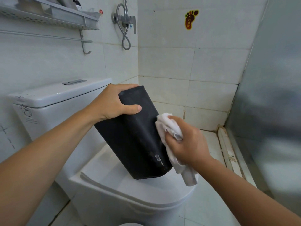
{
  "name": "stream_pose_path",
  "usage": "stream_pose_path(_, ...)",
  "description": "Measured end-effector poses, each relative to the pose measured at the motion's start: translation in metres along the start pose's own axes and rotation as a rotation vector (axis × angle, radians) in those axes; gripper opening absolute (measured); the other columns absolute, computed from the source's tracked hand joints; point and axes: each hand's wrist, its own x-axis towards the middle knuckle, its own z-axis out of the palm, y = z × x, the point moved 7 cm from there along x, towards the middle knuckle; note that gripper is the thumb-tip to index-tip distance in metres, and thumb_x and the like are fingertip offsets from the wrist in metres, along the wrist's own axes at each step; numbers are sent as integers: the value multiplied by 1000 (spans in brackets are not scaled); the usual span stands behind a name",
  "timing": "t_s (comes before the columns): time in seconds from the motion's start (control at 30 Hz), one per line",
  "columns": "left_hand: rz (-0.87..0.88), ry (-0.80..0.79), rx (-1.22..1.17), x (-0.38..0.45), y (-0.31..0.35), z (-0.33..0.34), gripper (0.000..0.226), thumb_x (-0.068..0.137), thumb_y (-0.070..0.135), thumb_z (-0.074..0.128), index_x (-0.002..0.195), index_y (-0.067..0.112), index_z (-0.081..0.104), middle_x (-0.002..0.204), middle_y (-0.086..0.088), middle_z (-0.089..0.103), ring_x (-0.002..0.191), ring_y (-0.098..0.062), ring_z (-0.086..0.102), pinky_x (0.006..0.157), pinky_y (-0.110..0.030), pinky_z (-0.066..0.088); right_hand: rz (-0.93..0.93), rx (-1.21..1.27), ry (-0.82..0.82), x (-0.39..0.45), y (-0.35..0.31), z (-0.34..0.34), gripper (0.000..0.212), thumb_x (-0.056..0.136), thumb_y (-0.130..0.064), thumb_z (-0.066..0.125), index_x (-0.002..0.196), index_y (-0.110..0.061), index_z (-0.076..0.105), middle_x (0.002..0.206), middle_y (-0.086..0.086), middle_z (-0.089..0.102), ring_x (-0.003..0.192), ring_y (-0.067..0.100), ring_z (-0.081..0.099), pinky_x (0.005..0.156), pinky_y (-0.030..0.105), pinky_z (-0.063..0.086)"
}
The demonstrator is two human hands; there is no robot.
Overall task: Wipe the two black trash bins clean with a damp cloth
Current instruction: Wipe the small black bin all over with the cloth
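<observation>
A black rectangular trash bin point(133, 141) stands upside down and tilted on the closed white toilet lid point(114, 185), its rim down and its base up. My left hand point(112, 101) grips the bin's upturned base, thumb across the near face. My right hand point(185, 141) grips a crumpled white cloth point(167, 124) and presses it against the bin's right side. The cloth's tail hangs below my wrist. A few pale smears mark the bin's lower right face. Only one bin is in view.
The toilet tank point(53, 101) stands behind on the left. A metal wall shelf and towel rail point(48, 22) hang above it. A shower mixer with hose point(125, 22) is on the tiled wall. A frosted glass partition point(268, 95) closes off the right.
</observation>
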Motion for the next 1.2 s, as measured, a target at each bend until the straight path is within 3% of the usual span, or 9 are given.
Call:
stream_pose_path(0.07,7,-10,14,0,3,2,59,80,12,90,114,53,65,105,33,74,101,7,71,83,-8,52,142,54,25,8,9,-1,36,91,-50,59,126,-44,59,88,-14,71,80,16,68,68,35,54)
stream_pose_path(0.13,7,0,22,2,4,4,58,79,14,90,113,54,65,105,33,73,100,7,71,83,-9,54,128,40,42,8,4,-2,33,91,-49,57,123,-40,62,86,-13,70,78,18,67,67,37,55)
stream_pose_path(0.37,-3,32,26,3,-3,1,52,80,17,90,114,51,69,106,29,75,98,5,72,85,-17,57,-318,-53,1,-19,-31,6,61,76,-46,68,134,-31,61,87,-9,69,68,18,62,54,33,51)
stream_pose_path(0.53,20,1,40,1,3,2,58,80,22,91,118,56,63,111,35,71,104,8,69,83,-7,52,-216,-64,22,-1,-32,3,48,84,-49,61,130,-35,60,86,-11,68,67,16,62,55,34,52)
stream_pose_path(0.7,97,-53,67,-1,29,15,56,74,54,82,124,60,57,115,53,60,117,21,57,94,-1,41,-84,20,84,40,-41,-6,36,91,-52,58,124,-39,60,80,-12,65,69,12,62,59,37,53)
stream_pose_path(0.8,124,-108,66,-2,32,21,79,66,73,82,138,52,59,127,40,64,124,12,59,100,-8,45,-49,27,120,59,-40,-12,40,93,-51,60,131,-43,57,89,-14,67,80,14,65,68,37,54)
stream_pose_path(0.9,126,-131,83,-3,27,19,94,51,73,87,139,52,59,129,30,68,122,6,63,101,-17,50,-63,-11,121,64,-44,-6,46,91,-58,56,136,-47,52,93,-12,66,82,15,65,71,38,55)
stream_pose_path(1.03,109,-98,74,-1,23,13,85,48,76,87,126,66,56,124,41,64,120,12,60,97,-9,46,-152,-24,88,46,-42,-1,52,85,-53,60,136,-43,55,96,-11,68,79,18,65,65,40,55)
stream_pose_path(1.2,69,-61,18,1,14,7,91,43,89,80,127,61,58,120,45,64,115,16,61,89,-4,47,-255,-44,47,1,-23,-1,58,79,-51,64,134,-32,64,89,-7,71,69,19,65,56,35,54)
